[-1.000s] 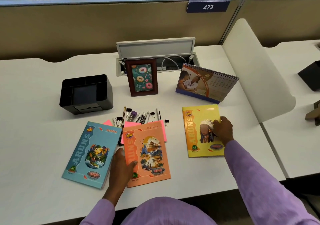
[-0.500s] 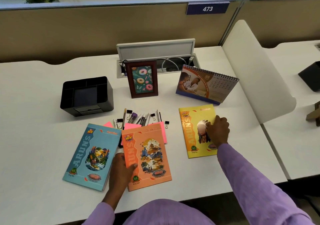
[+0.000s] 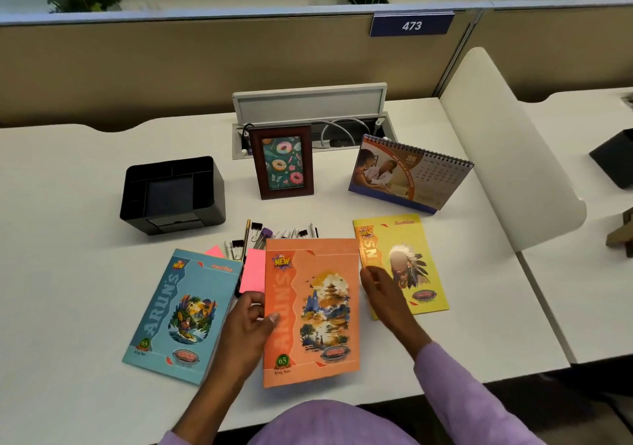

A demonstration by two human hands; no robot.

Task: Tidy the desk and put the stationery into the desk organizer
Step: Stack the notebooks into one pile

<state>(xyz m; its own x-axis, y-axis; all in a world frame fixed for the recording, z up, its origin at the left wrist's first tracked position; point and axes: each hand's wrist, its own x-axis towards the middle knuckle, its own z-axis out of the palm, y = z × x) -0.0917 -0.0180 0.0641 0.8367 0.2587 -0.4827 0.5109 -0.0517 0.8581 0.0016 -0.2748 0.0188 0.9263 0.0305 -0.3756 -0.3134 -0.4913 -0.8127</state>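
Note:
My left hand point(image 3: 246, 324) grips the left edge of an orange notebook point(image 3: 315, 311), thumb on its cover, and holds it raised off the white desk point(image 3: 68, 273). My right hand point(image 3: 387, 297) is at that notebook's right edge with fairly straight fingers, above the left side of a yellow notebook point(image 3: 414, 263). A blue notebook point(image 3: 185, 311) lies flat to the left. Pens point(image 3: 281, 233), binder clips point(image 3: 255, 230) and pink sticky notes point(image 3: 252, 271) lie partly hidden behind the orange cover. The black desk organizer point(image 3: 209, 201) stands at the back left.
A framed donut picture point(image 3: 282, 161) and a spiral desk calendar point(image 3: 407, 173) stand behind the stationery. An open cable tray point(image 3: 308, 108) sits at the back edge. A white divider panel point(image 3: 507, 156) bounds the desk on the right.
My left hand has lifted the orange notebook and swung it right and upright. My right hand left the yellow notebook's cover and came to the orange notebook's right edge.

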